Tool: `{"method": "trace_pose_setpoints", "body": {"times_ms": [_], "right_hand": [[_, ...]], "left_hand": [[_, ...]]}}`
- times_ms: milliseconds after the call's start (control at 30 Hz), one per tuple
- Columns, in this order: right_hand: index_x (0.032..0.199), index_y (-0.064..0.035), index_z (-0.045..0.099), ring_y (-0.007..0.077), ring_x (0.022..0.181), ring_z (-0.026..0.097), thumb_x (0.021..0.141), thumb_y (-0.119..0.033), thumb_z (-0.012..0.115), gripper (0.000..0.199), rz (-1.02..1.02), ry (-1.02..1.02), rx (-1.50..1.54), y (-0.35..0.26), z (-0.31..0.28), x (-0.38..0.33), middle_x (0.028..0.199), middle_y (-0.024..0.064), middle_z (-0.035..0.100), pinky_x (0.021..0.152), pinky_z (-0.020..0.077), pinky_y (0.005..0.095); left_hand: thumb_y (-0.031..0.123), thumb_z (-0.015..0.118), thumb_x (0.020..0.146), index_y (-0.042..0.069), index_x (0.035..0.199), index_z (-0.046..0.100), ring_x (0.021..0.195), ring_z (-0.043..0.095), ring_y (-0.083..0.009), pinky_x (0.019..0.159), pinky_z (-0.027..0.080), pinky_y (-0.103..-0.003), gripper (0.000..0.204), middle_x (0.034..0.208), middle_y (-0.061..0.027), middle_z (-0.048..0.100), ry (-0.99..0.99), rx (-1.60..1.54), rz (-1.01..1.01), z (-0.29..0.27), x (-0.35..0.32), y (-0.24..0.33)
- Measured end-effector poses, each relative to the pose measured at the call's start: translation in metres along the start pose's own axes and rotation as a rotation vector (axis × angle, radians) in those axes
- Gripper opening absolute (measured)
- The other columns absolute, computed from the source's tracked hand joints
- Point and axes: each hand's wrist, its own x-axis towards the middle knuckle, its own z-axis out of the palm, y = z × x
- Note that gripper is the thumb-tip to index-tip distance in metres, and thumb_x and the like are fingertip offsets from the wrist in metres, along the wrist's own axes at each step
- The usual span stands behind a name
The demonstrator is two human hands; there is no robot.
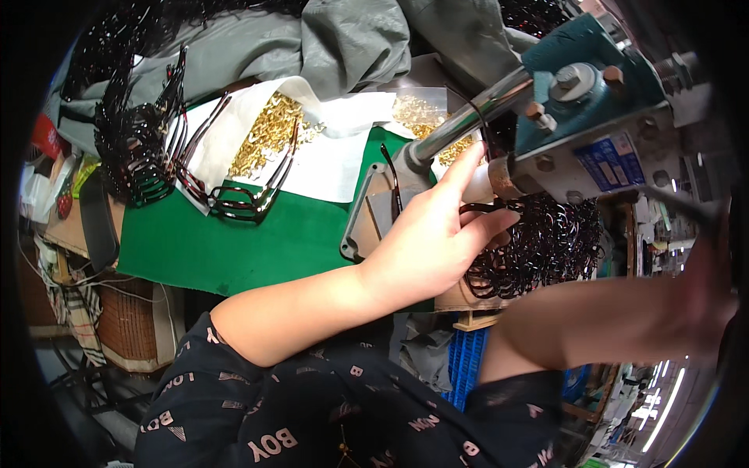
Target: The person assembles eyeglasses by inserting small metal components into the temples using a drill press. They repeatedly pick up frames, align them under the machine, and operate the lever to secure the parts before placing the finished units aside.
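Left hand [437,234] pinches a dark glasses frame [490,208] between thumb and fingers, right at the nose of the teal-and-grey machine [594,93]. Index finger lies straight, pointing up alongside the metal rod [472,113]; likely a brace, to steady the grip near the metal. The forearm comes in across the front, apparently leaving the view of the machine's nose clear.

Right hand [706,292]: far right edge, blurred and dark. Cannot tell whether it grasps anything; the arm reaches out past the machine.

Dark heap of frames [550,242] just below the machine, beside the left hand. Probably kept there for a short reach.

Green worktop [226,253]: one loose pair of glasses [234,204] lies on it, arms spread away from the person, front nearest. More dark frames [144,168] bunch at its left.

Gold bits [265,140] sit on white paper [337,160], presumably so small pieces show up and don't scatter. Second gold pile [421,117] farther right, behind the rod.
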Motion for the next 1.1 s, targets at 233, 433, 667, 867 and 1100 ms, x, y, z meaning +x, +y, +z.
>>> {"method": "trace_pose_setpoints", "body": {"times_ms": [233, 433, 667, 867, 1100], "right_hand": [[0.052, -0.0177, 0.016, 0.0107, 0.049, 0.016, 0.083, -0.029, 0.044, 0.043, -0.168, 0.458, -0.231, -0.001, 0.058, -0.017, 0.051, -0.004, 0.013, 0.052, 0.02, 0.0288], [0.105, -0.0008, 0.045, 0.0278, 0.093, 0.049, 0.088, -0.023, 0.041, 0.028, -0.043, 0.253, -0.303, -0.001, 0.009, -0.024, 0.094, 0.0166, 0.05, 0.085, 0.0394, 0.0396], [0.119, 0.009, 0.038, 0.0296, 0.093, 0.049, 0.086, -0.012, 0.044, 0.04, 0.045, 0.354, -0.58, 0.046, 0.063, -0.117, 0.105, 0.0238, 0.051, 0.084, 0.0377, 0.0361], [0.115, 0.0082, 0.041, 0.026, 0.097, 0.051, 0.084, -0.007, 0.048, 0.035, 0.221, 0.388, -0.507, 0.049, 0.087, -0.143, 0.104, 0.0196, 0.054, 0.091, 0.0376, 0.0355], [0.103, 0.0031, 0.051, 0.0217, 0.087, 0.055, 0.083, 0.003, 0.051, 0.021, 0.42, 0.366, -0.563, 0.019, 0.096, -0.154, 0.096, 0.0142, 0.058, 0.082, 0.0439, 0.0319]], "left_hand": [[0.01, 0.055, 0.088, 0.0, 0.138, 0.014, 0.077, 0.057, -0.0107, 0.069, 0.047, -0.025, 0.066, 0.095, -0.0125, 0.059, -0.093, 0.046, -0.053, -0.008, 0.008, 0.0], [0.006, 0.056, 0.085, -0.002, 0.128, 0.037, 0.073, 0.06, -0.0101, 0.068, 0.05, -0.026, 0.048, 0.082, -0.0058, 0.063, -0.093, 0.545, -0.049, -0.037, -0.052, 0.057], [0.006, 0.063, 0.072, 0.0, 0.068, 0.062, 0.042, 0.052, -0.0214, 0.04, 0.039, -0.028, 0.007, 0.052, -0.0096, 0.054, 0.411, 1.461, 0.145, -0.104, -0.156, 0.106], [0.017, 0.061, 0.076, 0.003, 0.065, 0.061, 0.049, 0.054, -0.0227, 0.048, 0.042, -0.032, 0.018, 0.053, -0.0088, 0.053, 0.161, 1.302, -0.196, -0.109, -0.142, 0.109], [0.025, 0.067, 0.07, 0.001, 0.081, 0.058, 0.086, 0.05, -0.0305, 0.079, 0.041, -0.039, 0.028, 0.085, -0.0133, 0.051, 0.074, 1.898, 0.32, -0.18, -0.058, 0.126]]}}
